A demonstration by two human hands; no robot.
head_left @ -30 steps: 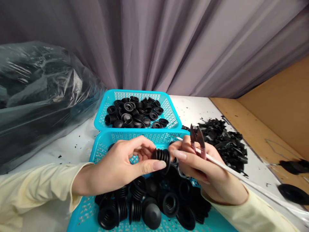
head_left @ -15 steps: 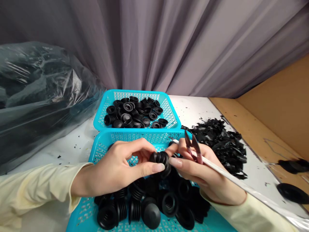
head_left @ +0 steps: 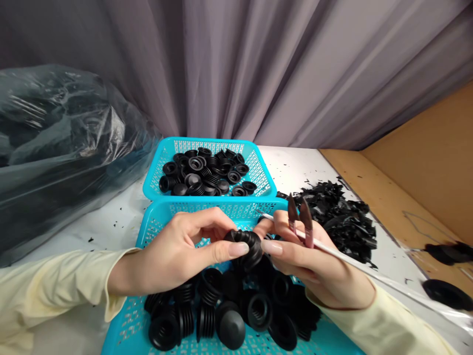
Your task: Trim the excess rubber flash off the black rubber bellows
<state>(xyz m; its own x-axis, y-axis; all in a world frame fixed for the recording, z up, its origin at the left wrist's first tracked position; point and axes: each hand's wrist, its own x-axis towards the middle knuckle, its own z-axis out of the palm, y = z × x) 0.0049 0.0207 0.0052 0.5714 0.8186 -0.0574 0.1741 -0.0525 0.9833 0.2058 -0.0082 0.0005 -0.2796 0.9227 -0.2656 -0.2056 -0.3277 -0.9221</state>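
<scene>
My left hand [head_left: 192, 249] pinches a black ribbed rubber bellows [head_left: 248, 247] between thumb and fingers. On its other side, the thumb and fingertips of my right hand [head_left: 306, 256] touch the same bellows. Small snips [head_left: 301, 222] sit in my right hand, with their two pointed blades upward and apart. A slender white rod [head_left: 328, 254] with a pointed tip also runs across that hand, towards the lower right. Beneath both hands is the near blue basket [head_left: 127, 325], holding many similar black pieces [head_left: 231, 325]. My fingers partly cover the bellows.
A second blue basket [head_left: 153, 180] of black ribbed pieces stands behind. Black scraps [head_left: 343, 222] are heaped on the white table at right. A large clear bag [head_left: 66, 158] with dark contents lies left. A black round piece [head_left: 447, 294] is at far right; a grey curtain [head_left: 229, 69] hangs behind.
The bellows has turned and bent slightly between my fingers. The snips in my right hand have shifted a little to the right and stand more upright.
</scene>
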